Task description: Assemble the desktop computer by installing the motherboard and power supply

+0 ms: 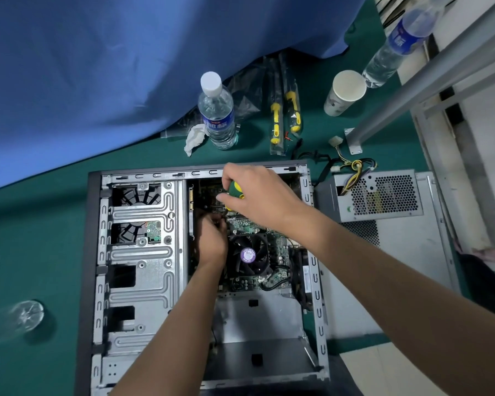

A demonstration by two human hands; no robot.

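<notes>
Green mat (40,224) under everything, blue cloth (97,67) draped over its far side. Clear plastic water bottle with white cap (217,112) upright, crumpled white tissue (194,138) just beside. White paper cup (345,92) near second clear bottle (397,44). Two bagged yellow-handled screwdrivers (283,118) between bottle and cup.

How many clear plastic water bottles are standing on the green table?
2: one white-capped clear plastic water bottle beside the crumpled tissue, another behind the white paper cup.

Even bright light, soft shadows (edges bowed, slightly blurred).
</notes>
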